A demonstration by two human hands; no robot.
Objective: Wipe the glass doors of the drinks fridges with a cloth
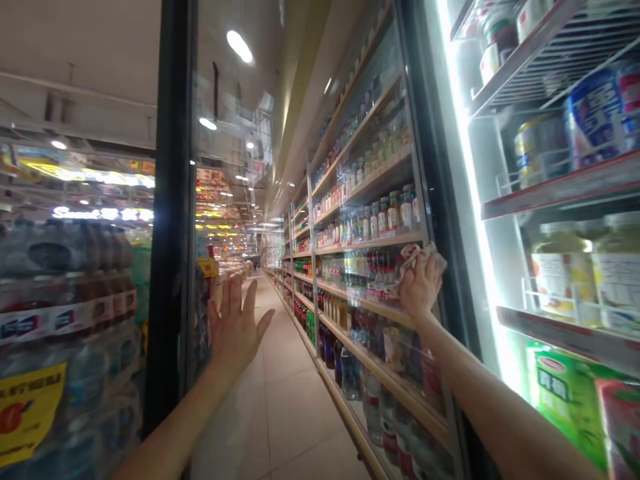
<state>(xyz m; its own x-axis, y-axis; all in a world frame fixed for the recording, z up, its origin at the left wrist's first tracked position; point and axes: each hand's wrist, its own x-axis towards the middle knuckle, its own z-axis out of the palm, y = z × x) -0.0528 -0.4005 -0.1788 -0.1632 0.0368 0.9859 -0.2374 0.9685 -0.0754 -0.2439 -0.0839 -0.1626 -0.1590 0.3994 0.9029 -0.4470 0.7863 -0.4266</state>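
Observation:
A glass fridge door (295, 87) with a dark frame stands swung open in front of me. My left hand (237, 320) is raised at the left part of the pane, its fingers spread and nothing in it; whether the palm touches the glass I cannot tell. Over at the right edge of the pane, beside the dark frame, my right hand (423, 287) presses a crumpled pale cloth (411, 253) with reddish marks against the glass. Part of the cloth is hidden under the fingers.
To the right are lit fridge shelves (560, 183) with bottles, cans and a green pouch (560, 393). On the left stand stacked packs of bottles (65, 293) with a yellow sign (30, 413). Bottle shelves and a tiled aisle (285, 400) show in the glass.

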